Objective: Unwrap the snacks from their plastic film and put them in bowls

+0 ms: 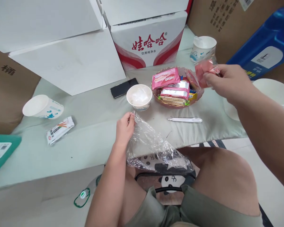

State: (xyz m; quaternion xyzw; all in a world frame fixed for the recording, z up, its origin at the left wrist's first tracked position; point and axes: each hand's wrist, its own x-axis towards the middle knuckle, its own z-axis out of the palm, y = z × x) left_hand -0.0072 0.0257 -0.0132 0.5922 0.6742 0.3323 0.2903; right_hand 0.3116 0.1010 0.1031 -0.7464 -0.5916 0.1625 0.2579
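Observation:
My left hand (125, 127) is closed, pinching the edge of a clear plastic bag (153, 140) that hangs over the table's front edge. My right hand (230, 82) is raised at the right, its thumb and fingers closed on a pinkish-red packet (202, 72) with a clear wrapper; the packet is slightly blurred. Below and left of it is a gold-rimmed pink bowl (170, 105) of wrapped snacks, with a pink wafer pack (165, 78) on top. A paper cup (140, 105) with clear plastic inside stands just beyond my left hand. A white utility knife (186, 120) lies before the bowl.
A black phone (123, 88) lies behind the cup. At left are a tipped paper cup (44, 107) and a snack packet (60, 130). White cartons (149, 41) line the back. A paper cup (203, 47), blue bottle (257, 50) and white tub (274, 90) stand at right.

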